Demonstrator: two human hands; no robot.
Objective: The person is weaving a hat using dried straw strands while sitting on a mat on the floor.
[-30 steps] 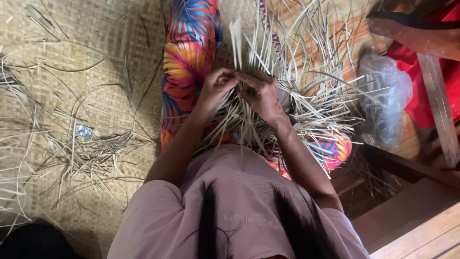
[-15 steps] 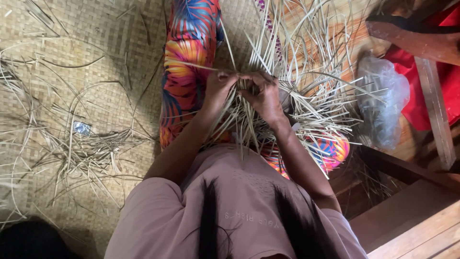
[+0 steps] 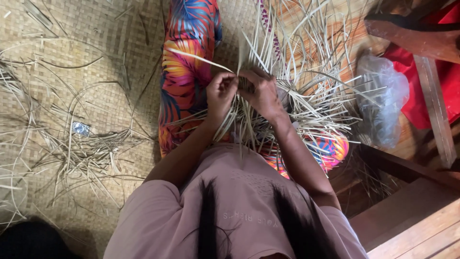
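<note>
Several loose pale cane offcuts [image 3: 91,153] strewn on woven straw floor mat [image 3: 72,57]; left hand [image 3: 221,92] clenched on one thin pale cane strip [image 3: 199,56] running up-left; right hand [image 3: 261,93] pinching half-woven pale cane bundle [image 3: 292,110] on lap, just beside.

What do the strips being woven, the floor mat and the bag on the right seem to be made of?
Strips: pale, flat, stiff slivers, probably split bamboo or palm leaf, matte.
Floor mat: plaited plant fibre, shown by its tan checker weave.
Bag: thin plastic, translucent, crinkled, slightly glossy.
</note>
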